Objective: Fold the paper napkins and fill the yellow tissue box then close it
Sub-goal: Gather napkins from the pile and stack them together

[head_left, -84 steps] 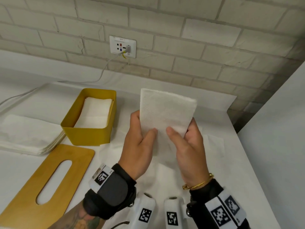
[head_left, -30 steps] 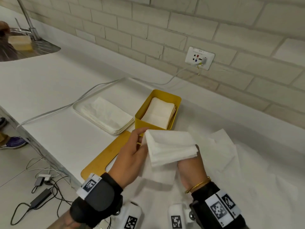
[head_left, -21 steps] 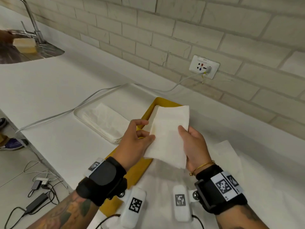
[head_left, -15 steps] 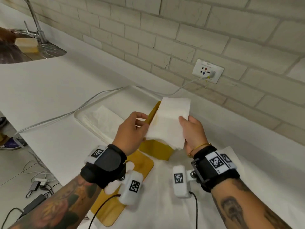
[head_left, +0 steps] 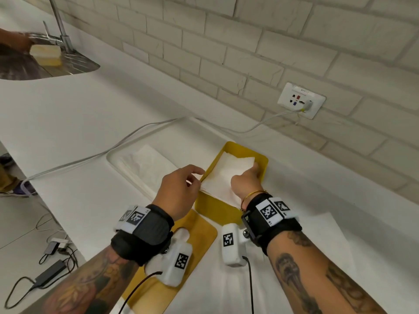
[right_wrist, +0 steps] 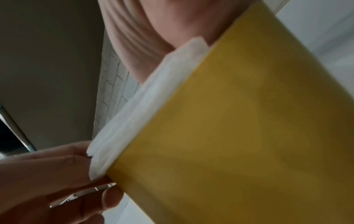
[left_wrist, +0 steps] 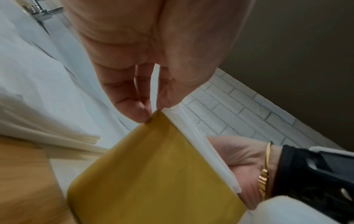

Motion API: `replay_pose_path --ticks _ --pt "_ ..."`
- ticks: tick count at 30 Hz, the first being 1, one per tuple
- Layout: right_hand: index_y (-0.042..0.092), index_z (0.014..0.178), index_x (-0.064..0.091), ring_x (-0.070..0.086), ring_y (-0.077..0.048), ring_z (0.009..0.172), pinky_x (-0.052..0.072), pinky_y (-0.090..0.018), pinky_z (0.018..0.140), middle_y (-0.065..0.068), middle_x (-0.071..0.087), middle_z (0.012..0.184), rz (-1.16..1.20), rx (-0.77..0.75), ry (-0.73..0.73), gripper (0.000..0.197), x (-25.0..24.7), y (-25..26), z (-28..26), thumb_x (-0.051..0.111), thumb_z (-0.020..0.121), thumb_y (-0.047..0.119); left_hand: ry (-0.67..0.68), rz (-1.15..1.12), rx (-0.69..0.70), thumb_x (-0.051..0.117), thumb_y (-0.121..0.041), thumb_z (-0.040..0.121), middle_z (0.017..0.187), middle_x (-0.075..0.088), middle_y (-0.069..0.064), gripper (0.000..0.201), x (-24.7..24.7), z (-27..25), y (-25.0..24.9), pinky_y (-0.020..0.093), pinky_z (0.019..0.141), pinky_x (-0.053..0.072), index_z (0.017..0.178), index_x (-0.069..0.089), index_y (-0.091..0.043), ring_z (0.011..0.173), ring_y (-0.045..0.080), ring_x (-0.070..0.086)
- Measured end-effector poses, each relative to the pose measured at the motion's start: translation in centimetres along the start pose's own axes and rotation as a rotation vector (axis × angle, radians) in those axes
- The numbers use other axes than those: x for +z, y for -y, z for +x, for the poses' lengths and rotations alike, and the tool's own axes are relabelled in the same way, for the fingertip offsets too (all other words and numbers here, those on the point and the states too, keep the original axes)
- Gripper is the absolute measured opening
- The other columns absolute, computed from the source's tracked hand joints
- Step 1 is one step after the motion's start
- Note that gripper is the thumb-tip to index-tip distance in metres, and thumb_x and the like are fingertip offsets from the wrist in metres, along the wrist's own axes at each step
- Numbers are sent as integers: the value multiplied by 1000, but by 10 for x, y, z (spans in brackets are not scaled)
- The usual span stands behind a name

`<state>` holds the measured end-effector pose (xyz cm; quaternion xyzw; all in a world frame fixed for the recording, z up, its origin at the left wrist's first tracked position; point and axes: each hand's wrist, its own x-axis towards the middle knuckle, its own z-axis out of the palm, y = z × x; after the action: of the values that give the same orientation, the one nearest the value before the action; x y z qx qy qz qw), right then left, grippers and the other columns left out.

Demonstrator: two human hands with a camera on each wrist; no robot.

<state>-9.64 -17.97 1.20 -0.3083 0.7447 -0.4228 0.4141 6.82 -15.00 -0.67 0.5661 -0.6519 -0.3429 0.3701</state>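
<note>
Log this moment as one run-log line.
step: napkin into box | left hand: pinches folded napkin at near corner | right hand: presses napkin into yellow tissue box | lid: off, on counter

The folded napkin [head_left: 223, 177], held up in the air between both hands half a second ago, now lies on the stack in the yellow box [head_left: 217, 211]. The right hand [head_left: 246, 182] has come down onto it; the left hand [head_left: 179, 189] has dropped to its near-left corner.

A kitchen: white counter [head_left: 95, 123], steel sink [head_left: 40, 69] with tap [head_left: 60, 26], brick-tiled wall [head_left: 226, 41].
</note>
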Motion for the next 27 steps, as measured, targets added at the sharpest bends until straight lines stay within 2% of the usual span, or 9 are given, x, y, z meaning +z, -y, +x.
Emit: replay_pose_path --ticks 2,4,6,9,12,17,21,23,27 --pt "16 158 13 53 -35 118 48 -42 93 -20 44 142 -17 -98 4 69 -1 -3 -1 41 99 -5 14 16 20 54 -10 100 93 67 -2 27 0 0 0 34 80 57 106 67 -33 80 13 66" --pt "18 156 23 49 -26 104 46 -35 81 -17 47 138 14 -121 -14 66 0 -5 5 38 98 -9 24 24 11 54 -10 100 94 67 -2 27 -1 1 0 33 81 55 102 67 -33 82 14 65" --pt "12 152 33 49 -27 108 42 -32 89 -21 46 144 -48 -143 -19 59 2 -7 6 39 97 -9 34 24 -10 53 -10 100 95 66 -2 27 -1 2 0 31 82 54 100 69 -32 84 15 65" --pt "6 152 34 48 -34 131 40 -35 106 -20 42 151 -93 -61 0 54 6 -6 8 42 99 -3 35 15 -18 54 -10 99 93 66 -4 26 -2 3 0 30 82 54 102 73 -28 86 15 65" --pt "6 155 29 44 -35 137 39 -35 107 -18 38 155 -124 19 10 56 8 -7 15 41 101 2 34 17 -15 55 -11 99 93 66 -6 25 -1 4 2 28 80 53 104 74 -27 85 13 65" --pt "5 158 23 35 -32 144 34 -34 111 -14 20 164 -191 -13 2 59 8 -6 13 39 102 0 28 -5 -14 54 -11 99 97 66 -6 26 1 4 4 19 74 49 107 73 -27 84 10 65" --pt "10 159 19 39 -34 142 38 -35 107 -15 26 162 -272 10 75 63 11 -4 12 44 101 3 17 -4 -7 53 -10 99 95 66 -5 26 1 3 3 20 74 50 108 73 -25 83 11 66" --pt "15 160 18 33 -34 146 36 -36 106 -14 14 165 -387 7 145 71 9 -2 7 54 99 13 14 -10 -10 53 -10 99 94 67 -4 27 0 2 2 22 75 52 108 73 -25 83 12 67" --pt "23 161 17 4 -34 155 23 -45 123 -13 -19 166 -592 -145 152 77 -3 5 -8 58 97 36 21 2 -1 54 -11 100 96 66 -4 26 0 3 4 18 72 49 107 73 -26 84 12 67"
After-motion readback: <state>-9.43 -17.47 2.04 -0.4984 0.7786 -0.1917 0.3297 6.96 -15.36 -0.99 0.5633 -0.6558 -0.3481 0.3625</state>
